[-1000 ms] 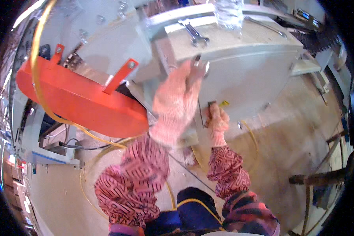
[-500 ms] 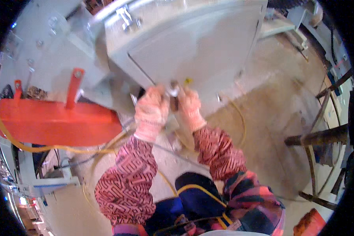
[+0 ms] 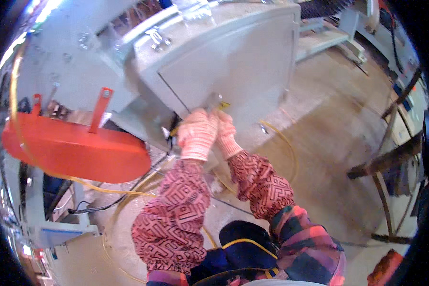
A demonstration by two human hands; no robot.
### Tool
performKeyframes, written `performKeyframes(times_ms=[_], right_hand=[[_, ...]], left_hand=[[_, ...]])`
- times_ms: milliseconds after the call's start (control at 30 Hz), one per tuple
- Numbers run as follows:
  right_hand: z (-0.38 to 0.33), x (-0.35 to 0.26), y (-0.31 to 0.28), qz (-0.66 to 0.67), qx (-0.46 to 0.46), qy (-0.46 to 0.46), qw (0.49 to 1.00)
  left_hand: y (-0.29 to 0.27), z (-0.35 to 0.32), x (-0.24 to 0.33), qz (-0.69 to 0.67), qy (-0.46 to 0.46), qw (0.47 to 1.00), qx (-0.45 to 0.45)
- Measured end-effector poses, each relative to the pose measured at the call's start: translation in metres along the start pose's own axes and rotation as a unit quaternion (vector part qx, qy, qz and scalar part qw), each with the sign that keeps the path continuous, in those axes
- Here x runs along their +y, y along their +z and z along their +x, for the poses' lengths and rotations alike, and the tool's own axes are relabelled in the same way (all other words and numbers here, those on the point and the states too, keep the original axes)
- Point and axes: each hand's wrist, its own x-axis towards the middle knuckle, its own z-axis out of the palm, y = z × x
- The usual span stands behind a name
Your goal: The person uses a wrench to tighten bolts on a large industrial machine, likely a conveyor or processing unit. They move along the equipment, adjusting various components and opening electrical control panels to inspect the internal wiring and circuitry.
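Across the brownish floor (image 3: 324, 114), a yellow hose (image 3: 105, 189) ran loose past a red guard (image 3: 76, 150) with two upright brackets. Grey cabinet (image 3: 238, 62) stood right of the guard, flat front panel hiding its inside. Up top: metal wrench (image 3: 156, 39), plus clear plastic container (image 3: 193, 10) near the back; couldn't make out contents. Both hands gloved, at the panel's lower edge. Left hand (image 3: 197, 136) was curled closed on a metal tool (image 3: 214, 100), blurred head poking past the fingertips. Right hand (image 3: 226, 131) curled right beside it; couldn't tell its hold.
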Motion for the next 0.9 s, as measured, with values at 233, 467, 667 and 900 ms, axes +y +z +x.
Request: performKeyframes(times_ms=[233,467,667,900], right_hand=[[-0.037,0.026,-0.034,-0.165,0.013,0.044,0.985],[-0.103,-0.016,-0.126,0.287,0.018,0.123,0.950],[-0.178,-0.063,-0.327,0.073,-0.027,0.197,0.977],[-0.182,-0.049,-0.426,-0.656,-0.016,-0.090,0.749]], left_hand=[[0.054,-0.033,-0.002,0.035,0.125,0.988,0.078],[0.039,-0.125,-0.007,-0.202,0.275,0.940,0.005],[0.052,-0.179,-0.032,-0.236,0.178,0.947,-0.123],[0.076,-0.177,0.001,-0.188,0.268,0.929,-0.170]])
